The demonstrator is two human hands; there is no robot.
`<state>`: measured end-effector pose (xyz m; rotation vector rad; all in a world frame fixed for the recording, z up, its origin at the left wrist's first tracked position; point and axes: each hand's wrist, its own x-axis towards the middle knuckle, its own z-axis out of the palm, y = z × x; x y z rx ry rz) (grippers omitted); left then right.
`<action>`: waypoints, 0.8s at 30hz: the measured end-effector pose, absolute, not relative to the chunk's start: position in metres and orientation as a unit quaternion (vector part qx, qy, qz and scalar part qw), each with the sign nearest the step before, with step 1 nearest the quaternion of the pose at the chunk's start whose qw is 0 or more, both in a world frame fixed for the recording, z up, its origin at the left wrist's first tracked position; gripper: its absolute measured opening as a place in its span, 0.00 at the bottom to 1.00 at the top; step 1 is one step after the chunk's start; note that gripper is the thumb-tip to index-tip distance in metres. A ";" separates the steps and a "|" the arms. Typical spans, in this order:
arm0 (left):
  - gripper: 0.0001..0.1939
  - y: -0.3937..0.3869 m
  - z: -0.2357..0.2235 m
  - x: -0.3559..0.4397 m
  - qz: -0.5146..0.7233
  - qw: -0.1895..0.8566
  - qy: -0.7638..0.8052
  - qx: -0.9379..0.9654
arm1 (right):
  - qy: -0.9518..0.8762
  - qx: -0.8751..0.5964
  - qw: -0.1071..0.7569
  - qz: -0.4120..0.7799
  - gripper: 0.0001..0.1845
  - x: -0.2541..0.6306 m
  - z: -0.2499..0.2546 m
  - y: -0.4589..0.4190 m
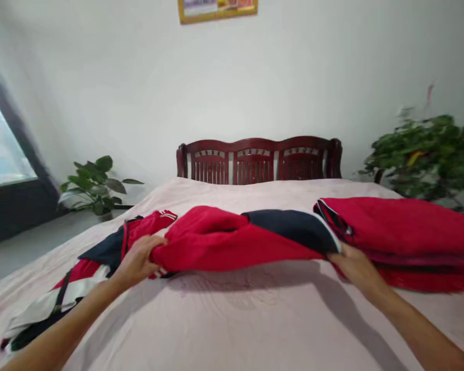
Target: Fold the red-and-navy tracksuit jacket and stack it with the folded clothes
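Note:
A red and navy garment lies across the middle of the bed, lifted slightly off the sheet. My left hand is closed on its left edge. My right hand grips its right edge, fingers tucked under the navy part. To the right lies a folded red garment stacked on more red cloth. At the left, a red, navy and white garment lies crumpled beside my left forearm.
The bed has a pale pink sheet and a dark red wooden headboard. A potted plant stands on the floor at left, a bushy plant at right. A window is far left.

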<state>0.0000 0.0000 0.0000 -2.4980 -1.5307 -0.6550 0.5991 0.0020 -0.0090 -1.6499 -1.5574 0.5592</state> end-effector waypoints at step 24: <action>0.24 -0.068 -0.039 -0.018 -0.086 0.019 -0.476 -0.875 | -0.676 -0.612 0.374 0.170 0.12 0.499 -0.022 -0.016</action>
